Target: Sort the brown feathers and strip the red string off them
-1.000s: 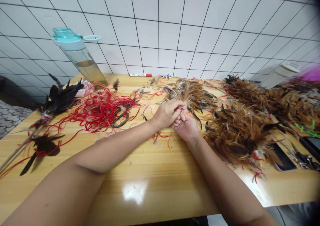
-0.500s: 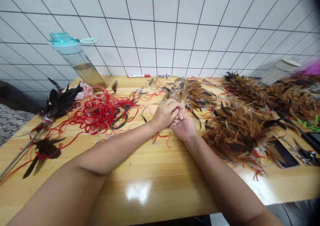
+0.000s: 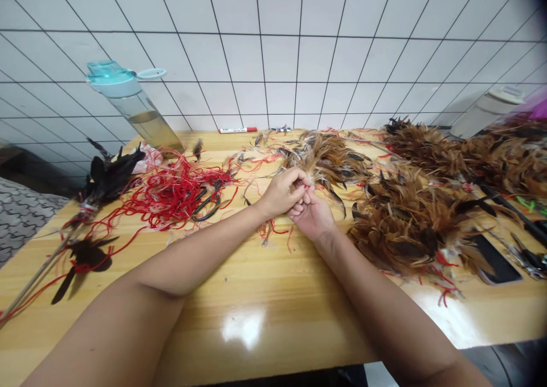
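My left hand point(image 3: 285, 192) and my right hand point(image 3: 313, 211) meet over the middle of the table, both with fingers closed in a pinch. A tiny piece of red string point(image 3: 306, 187) shows between the fingertips; whatever else they grip is hidden by the fingers. Just beyond my hands lies a heap of loose brown feathers point(image 3: 331, 156), its pale fluffy ends close to my fingertips. Below my wrists, short red string scraps point(image 3: 273, 227) are scattered on the wood. To the left is a tangled pile of red string point(image 3: 164, 196) with dark-handled scissors point(image 3: 208, 202) at its edge.
A water bottle point(image 3: 147, 116) stands back left, near black feathers point(image 3: 109, 176) tied on a stick. Larger brown feather bundles point(image 3: 405, 221), a phone point(image 3: 493, 256) and a pale bottle point(image 3: 487, 110) are at the right. A red-and-white marker point(image 3: 237, 130) lies by the tiled wall.
The camera view has shifted slightly. My hands stay pinched together at the same place, with only a small shift in the left fingers.
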Motion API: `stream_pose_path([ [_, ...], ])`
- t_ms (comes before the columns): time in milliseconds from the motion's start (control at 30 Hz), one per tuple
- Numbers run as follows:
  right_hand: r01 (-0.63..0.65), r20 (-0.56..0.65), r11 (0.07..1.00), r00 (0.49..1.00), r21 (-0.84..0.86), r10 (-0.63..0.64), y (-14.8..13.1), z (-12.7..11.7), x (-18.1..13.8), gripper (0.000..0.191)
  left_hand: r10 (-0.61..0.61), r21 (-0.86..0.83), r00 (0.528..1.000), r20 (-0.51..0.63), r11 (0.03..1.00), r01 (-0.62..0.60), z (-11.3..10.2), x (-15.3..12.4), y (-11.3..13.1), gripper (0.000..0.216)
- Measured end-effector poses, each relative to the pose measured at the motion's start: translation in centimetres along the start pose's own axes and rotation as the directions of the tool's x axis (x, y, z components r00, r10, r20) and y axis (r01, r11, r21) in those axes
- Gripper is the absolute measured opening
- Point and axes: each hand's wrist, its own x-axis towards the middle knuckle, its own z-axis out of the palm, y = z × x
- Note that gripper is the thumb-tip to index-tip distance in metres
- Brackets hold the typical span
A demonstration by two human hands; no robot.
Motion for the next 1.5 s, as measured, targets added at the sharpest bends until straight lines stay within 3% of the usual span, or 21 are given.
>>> stream_pose_path([
  [133,0.002,0.013,1.0,1.0,-0.009,-0.001,0.1,-0.2,0.2,0.049,-0.16,-0.168,0.985,0.068,0.971,0.17,0.3,-0.3,-0.1,0.01],
  [233,0.007,0.01,1.0,1.0,0.001,-0.007,0.3,-0.2,0.3,0.048,-0.216,-0.252,0.97,0.11,0.938,0.238,0.3,-0.4,-0.1,0.009],
  [433,-0.056,-0.008,0.998,0.998,0.018,0.056,0.2,0.1,0.0,0.049,-0.118,-0.197,0.991,0.059,0.972,0.127,0.0,-0.3,0.3,0.01],
  [567,-0.075,0.011,0.997,0.997,0.019,0.075,0.1,0.3,-0.2,0.051,-0.172,-0.199,0.983,0.061,0.963,0.181,0.0,-0.4,0.1,0.009],
  [867,-0.05,0.022,0.999,0.999,0.022,0.049,0.1,0.2,-0.1,0.053,-0.331,-0.385,0.935,0.129,0.852,0.355,0.4,-0.6,0.8,0.006],
  [1133,-0.06,0.064,0.997,0.996,0.056,0.056,0.2,0.0,0.0,0.051,-0.495,-0.478,0.836,0.235,0.69,0.543,0.5,-0.6,1.4,0.012],
  [1500,-0.076,0.049,0.997,0.996,-0.001,0.076,0.3,0.0,0.1,0.047,-0.502,-0.564,0.848,0.169,0.656,0.501,0.8,-0.5,-0.3,0.017],
])
